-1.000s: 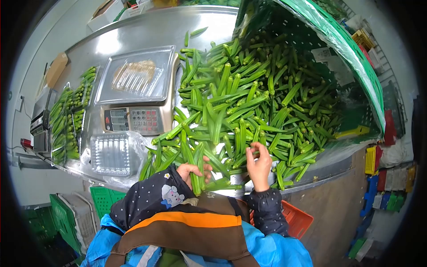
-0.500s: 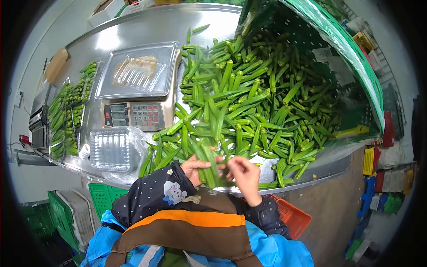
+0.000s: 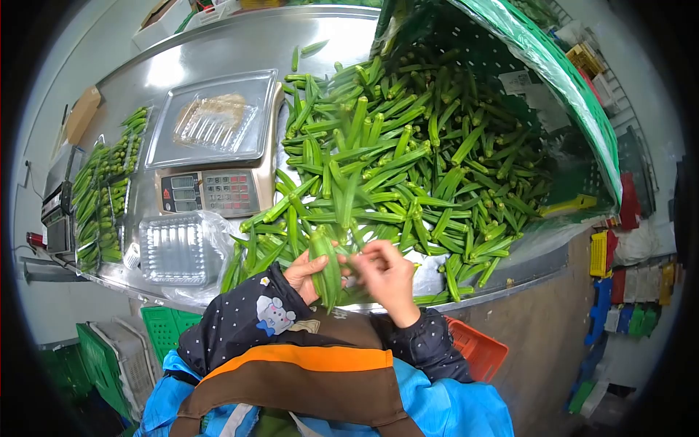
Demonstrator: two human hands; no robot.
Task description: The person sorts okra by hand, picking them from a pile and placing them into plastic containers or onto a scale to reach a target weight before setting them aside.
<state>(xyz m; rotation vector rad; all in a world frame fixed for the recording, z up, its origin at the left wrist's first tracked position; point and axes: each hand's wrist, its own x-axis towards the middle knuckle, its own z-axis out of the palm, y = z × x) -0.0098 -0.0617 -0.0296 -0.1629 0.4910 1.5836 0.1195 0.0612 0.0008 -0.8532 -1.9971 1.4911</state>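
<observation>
A big heap of green okra pods spills from a tipped green crate onto the steel table. My left hand grips a bunch of okra pods at the table's near edge. Beside it, my right hand pinches a pod against that bunch; its fingers are closed on it. Dark dotted sleeves cover both arms.
A weighing scale carries a clear tray. An empty clear plastic tray lies left of my hands. Packed okra trays line the far left. Green baskets and an orange crate stand below the table.
My right hand left the pile with a pod and moved left to meet my left hand. The bunch in my left hand has grown and tilted upright.
</observation>
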